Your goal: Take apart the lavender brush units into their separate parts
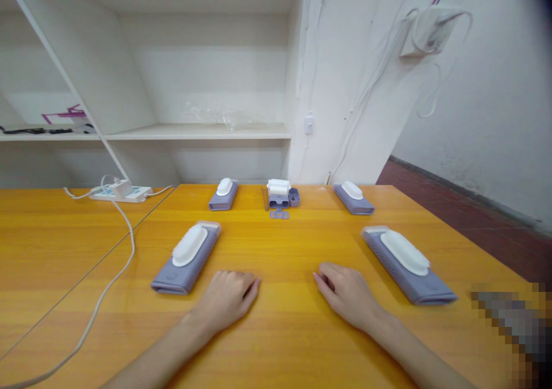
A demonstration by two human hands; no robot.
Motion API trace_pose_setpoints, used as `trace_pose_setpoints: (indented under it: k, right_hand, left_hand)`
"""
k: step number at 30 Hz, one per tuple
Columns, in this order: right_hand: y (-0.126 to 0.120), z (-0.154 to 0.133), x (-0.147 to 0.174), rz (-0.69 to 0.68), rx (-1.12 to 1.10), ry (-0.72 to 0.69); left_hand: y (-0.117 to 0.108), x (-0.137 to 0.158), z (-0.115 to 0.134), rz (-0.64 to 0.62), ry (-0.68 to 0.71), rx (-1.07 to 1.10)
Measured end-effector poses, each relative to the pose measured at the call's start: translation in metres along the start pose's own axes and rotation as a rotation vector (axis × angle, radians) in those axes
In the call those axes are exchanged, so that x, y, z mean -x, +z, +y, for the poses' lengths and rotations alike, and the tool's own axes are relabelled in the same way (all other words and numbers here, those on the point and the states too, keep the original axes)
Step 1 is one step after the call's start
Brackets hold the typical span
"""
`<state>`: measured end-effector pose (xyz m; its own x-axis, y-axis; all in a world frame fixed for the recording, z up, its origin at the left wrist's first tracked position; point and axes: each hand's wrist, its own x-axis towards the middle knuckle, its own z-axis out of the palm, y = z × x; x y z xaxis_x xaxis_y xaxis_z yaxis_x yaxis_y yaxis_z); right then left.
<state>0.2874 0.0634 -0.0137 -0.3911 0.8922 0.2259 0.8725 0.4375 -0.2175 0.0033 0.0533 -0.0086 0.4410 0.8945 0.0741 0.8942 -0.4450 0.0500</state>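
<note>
My left hand (228, 297) rests on the wooden table, fingers curled under into a loose fist, with nothing seen in it. Just beyond it lies a grey-purple flat case with a white oval pad (190, 245) on top. My right hand (345, 294) lies curled the same way, thumb towards the middle, also with nothing seen in it. Beside it, to the right, is a matching grey-purple case with a white pad (405, 253). Neither hand touches a case. The palms and the undersides of the fingers are hidden.
Two more padded cases (224, 188) (352, 191) lie at the table's far edge. Between them stand white rolls (279, 187) with small purple parts (294, 197). A power strip (121, 191) and white cable (129, 234) are at left. Shelves (198, 130) stand behind.
</note>
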Motion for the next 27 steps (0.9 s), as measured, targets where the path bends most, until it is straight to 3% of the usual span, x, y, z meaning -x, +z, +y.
trace_pose_setpoints:
  k: [27]
  right_hand:
    - [-0.0005,0.0,-0.0008,-0.007,-0.03,-0.004]
  left_hand:
    - [-0.0018,-0.0001,0.0004,-0.014,-0.007,0.03]
